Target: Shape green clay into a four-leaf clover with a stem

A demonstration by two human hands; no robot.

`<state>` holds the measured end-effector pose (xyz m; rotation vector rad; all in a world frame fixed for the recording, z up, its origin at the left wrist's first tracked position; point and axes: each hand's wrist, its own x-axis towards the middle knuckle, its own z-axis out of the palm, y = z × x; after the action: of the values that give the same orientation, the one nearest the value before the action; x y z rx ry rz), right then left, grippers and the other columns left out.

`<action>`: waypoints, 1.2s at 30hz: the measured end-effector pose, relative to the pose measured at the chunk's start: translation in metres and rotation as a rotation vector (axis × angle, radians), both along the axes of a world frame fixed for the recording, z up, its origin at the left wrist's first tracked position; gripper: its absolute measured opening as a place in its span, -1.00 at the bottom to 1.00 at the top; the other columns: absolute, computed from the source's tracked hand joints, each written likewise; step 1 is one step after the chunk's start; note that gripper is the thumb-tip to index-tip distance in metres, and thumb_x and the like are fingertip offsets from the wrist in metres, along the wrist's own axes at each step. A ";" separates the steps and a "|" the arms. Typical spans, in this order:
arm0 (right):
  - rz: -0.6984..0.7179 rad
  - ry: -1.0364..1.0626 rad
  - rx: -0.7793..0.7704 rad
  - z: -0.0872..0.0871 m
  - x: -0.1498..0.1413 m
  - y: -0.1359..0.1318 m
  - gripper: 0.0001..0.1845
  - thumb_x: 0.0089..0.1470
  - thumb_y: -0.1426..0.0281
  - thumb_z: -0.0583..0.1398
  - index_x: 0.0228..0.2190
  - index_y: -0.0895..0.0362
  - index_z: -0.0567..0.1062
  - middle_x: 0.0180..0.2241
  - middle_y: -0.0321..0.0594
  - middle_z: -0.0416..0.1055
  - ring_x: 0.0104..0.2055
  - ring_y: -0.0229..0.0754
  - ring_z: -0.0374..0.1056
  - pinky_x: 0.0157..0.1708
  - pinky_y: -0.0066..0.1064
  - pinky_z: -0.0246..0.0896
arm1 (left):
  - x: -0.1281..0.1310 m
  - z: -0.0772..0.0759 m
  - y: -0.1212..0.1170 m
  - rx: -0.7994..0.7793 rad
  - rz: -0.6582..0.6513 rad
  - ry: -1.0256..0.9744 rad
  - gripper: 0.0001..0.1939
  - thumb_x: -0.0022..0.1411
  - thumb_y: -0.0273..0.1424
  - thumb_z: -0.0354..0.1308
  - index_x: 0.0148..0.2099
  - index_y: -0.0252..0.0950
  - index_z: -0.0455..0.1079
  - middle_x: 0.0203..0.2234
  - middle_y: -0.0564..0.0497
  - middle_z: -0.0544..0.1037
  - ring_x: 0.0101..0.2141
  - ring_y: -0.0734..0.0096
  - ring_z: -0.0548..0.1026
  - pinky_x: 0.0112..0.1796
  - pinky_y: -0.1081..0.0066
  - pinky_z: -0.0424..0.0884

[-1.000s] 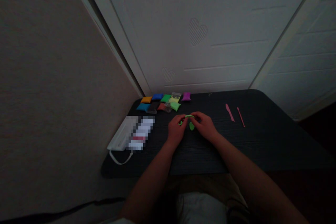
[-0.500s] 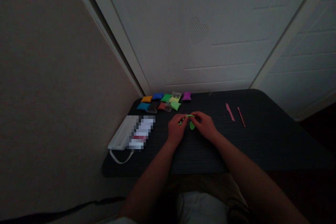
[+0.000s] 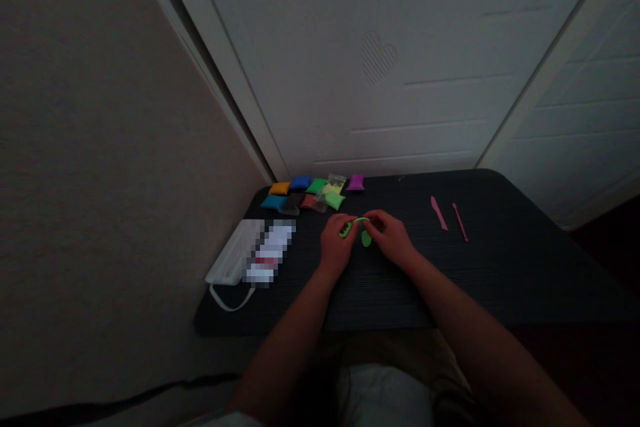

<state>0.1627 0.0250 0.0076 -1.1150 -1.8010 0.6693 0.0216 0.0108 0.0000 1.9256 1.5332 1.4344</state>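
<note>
Green strip (image 3: 361, 219), perhaps soft clay, is pinched between left hand (image 3: 339, 240) and right hand (image 3: 391, 235), any lettering on nearby packets (image 3: 301, 183) unreadable from here.

Two hands (image 3: 337, 240), at least two green pieces (image 3: 367, 239) — nine packets (image 3: 335, 200) at ten o'clock from them, two pink tools (image 3: 439, 213) at three — plus one white case (image 3: 235, 253) and one pixelated item (image 3: 270, 252), both toward nine.

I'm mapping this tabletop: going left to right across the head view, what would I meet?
White strapped case, orange packet, blue packet, left hand, right hand, pink knife-shaped tool, thin pink stick.
</note>
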 end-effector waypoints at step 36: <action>0.057 0.060 -0.035 0.003 0.000 -0.002 -0.83 -0.02 0.36 0.06 -0.34 0.11 0.38 -0.41 -0.29 0.36 -0.38 -0.29 0.29 -0.34 -0.43 0.19 | 0.002 0.003 -0.001 -0.100 -0.055 -0.129 -0.79 0.07 -0.29 0.04 -0.26 -0.26 0.38 -0.36 0.02 0.43 -0.41 0.52 0.37 -0.38 0.49 0.29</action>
<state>0.1629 0.0232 0.0102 -1.0586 -1.7816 0.7635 0.0234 0.0097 0.0028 1.7681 1.4538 1.4022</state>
